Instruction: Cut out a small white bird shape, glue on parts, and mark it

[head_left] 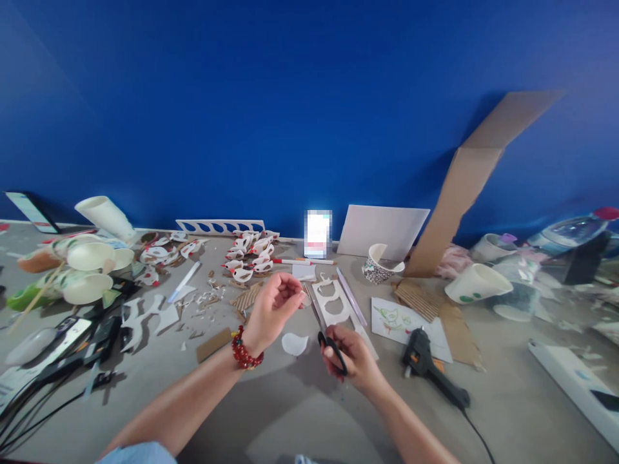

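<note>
My left hand (276, 304), with a red bead bracelet (247, 351) at its wrist, pinches a small pale piece (305, 299), likely paper, between thumb and fingertips. In my right hand (355, 354) are black-handled scissors (333, 353), my fingers through the loops and the blades pointing away from me. A white bird-shaped cutout (294, 344) lies on the table below and between my hands. Just beyond the scissors is a white sheet with cut-out holes (333, 310). Further back, several small white birds with red tips (240, 274) are grouped together.
A black glue gun (425, 364) with its cord lies at the right by a bird drawing (389, 320). Bent cardboard (447, 187) leans on the blue wall. Paper cups (476, 283) and a bottle (565, 232) stand right. Cables and scraps (206, 299) litter the left.
</note>
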Action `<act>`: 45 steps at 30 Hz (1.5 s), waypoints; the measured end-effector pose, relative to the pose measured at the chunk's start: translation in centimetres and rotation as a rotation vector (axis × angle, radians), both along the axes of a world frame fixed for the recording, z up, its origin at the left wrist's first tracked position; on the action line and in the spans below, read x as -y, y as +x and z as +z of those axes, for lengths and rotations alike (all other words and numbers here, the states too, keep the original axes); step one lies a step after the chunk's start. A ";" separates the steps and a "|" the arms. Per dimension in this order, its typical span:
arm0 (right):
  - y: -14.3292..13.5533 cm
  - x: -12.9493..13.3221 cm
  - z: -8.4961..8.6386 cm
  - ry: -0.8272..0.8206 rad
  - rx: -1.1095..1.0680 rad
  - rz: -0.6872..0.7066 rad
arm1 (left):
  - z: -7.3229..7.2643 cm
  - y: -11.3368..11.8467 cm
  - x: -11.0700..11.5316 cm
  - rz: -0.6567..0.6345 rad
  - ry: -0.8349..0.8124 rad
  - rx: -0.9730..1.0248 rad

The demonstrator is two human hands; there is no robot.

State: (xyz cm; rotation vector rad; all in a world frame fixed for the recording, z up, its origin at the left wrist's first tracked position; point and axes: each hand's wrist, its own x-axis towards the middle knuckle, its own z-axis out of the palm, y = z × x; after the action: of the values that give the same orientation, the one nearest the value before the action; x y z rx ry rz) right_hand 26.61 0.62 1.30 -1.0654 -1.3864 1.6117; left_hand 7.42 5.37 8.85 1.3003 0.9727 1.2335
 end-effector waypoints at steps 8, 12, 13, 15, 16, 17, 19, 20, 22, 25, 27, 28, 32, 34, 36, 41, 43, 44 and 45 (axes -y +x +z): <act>-0.1 0.0 0.6 -0.002 0.016 -0.041 | -1.7 1.3 0.9 -0.082 -0.123 0.163; -0.2 -0.1 1.0 -0.001 0.022 -0.039 | -1.8 1.5 1.4 -0.085 -0.110 0.138; -0.2 0.0 1.0 -0.005 0.017 -0.034 | -1.7 1.5 1.4 -0.085 -0.104 0.130; -0.2 0.0 1.0 -0.021 0.005 -0.027 | -1.5 1.3 1.4 -0.100 -0.096 0.107; -0.3 0.1 1.0 -0.029 0.001 -0.023 | -1.4 1.2 1.3 -0.109 -0.092 0.094; -0.3 0.1 1.0 -0.035 -0.005 -0.022 | -1.4 1.2 1.3 -0.118 -0.087 0.082; -0.3 0.1 1.1 -0.040 -0.019 -0.025 | -1.4 1.0 1.2 -0.136 -0.080 0.061; -0.3 0.1 1.1 -0.042 -0.028 -0.026 | -1.4 1.0 1.1 -0.145 -0.075 0.054; -0.3 0.1 1.1 -0.044 -0.046 -0.028 | -1.5 0.9 1.1 -0.164 -0.067 0.038; -0.2 0.0 1.1 -0.042 -0.050 -0.021 | -1.4 0.7 1.0 -0.182 -0.060 0.015; -0.1 0.0 1.0 -0.040 -0.042 -0.015 | -1.3 0.7 1.0 -0.179 -0.066 0.006; -0.1 0.0 1.0 -0.039 -0.039 -0.014 | -1.2 0.6 1.0 -0.175 -0.068 0.002; 0.1 -0.1 0.9 -0.035 -0.026 -0.018 | -1.2 0.5 0.8 -0.163 -0.068 -0.014; 0.2 -0.1 0.9 -0.029 -0.021 -0.009 | -1.3 0.4 0.8 -0.161 -0.065 -0.004; 0.2 -0.1 1.0 -0.017 -0.021 -0.001 | -1.4 0.4 0.7 -0.164 -0.063 0.004; 0.1 -0.2 1.0 -0.014 -0.019 0.000 | -0.9 0.4 0.8 -0.164 -0.063 -0.014; 0.0 -0.1 1.0 -0.018 -0.025 0.019 | -0.7 0.4 0.9 -0.178 -0.062 -0.021; 0.0 -0.1 1.0 -0.018 -0.032 0.028 | -0.7 0.5 0.9 -0.190 -0.064 -0.022; 0.0 -0.1 1.0 -0.017 -0.043 0.034 | -0.7 0.5 0.9 -0.203 -0.066 -0.022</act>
State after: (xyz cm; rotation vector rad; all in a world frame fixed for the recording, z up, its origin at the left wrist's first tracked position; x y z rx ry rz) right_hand 26.63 0.68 2.31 -1.0166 -1.3715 1.6643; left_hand 7.90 4.51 8.19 1.3279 0.8660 1.0257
